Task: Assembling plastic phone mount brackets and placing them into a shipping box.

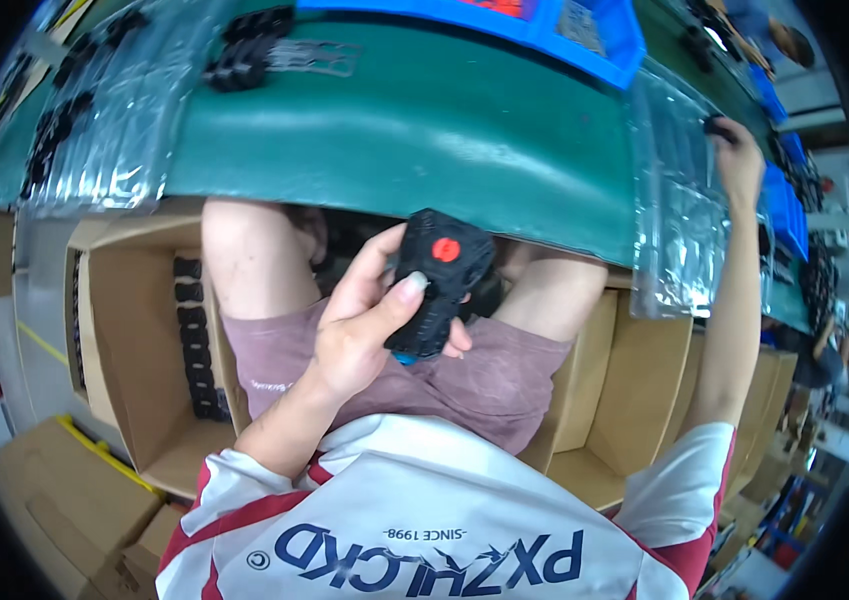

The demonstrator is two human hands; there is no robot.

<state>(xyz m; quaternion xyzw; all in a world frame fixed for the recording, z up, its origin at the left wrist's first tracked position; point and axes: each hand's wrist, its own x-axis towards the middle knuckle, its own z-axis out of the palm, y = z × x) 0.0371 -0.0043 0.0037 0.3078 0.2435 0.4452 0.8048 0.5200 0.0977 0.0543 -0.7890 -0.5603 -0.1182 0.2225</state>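
My left hand (349,340) is closed around a black plastic housing (422,325), held upright above my lap at the table's front edge. A round red piece (445,250) sits near the housing's top, and a bit of blue shows at its lower end. Far out to the right, my right hand (741,165) reaches over a clear plastic tray (682,235). Its fingers pinch a small black part (718,128), whose exact kind is too small to make out.
A green table (394,140) spans the front, with blue bins (584,60) at its far edge. Black parts (249,50) lie back left beside another clear tray (119,150). Open cardboard boxes (149,400) (639,400) flank my legs. Another person (784,45) is at far right.
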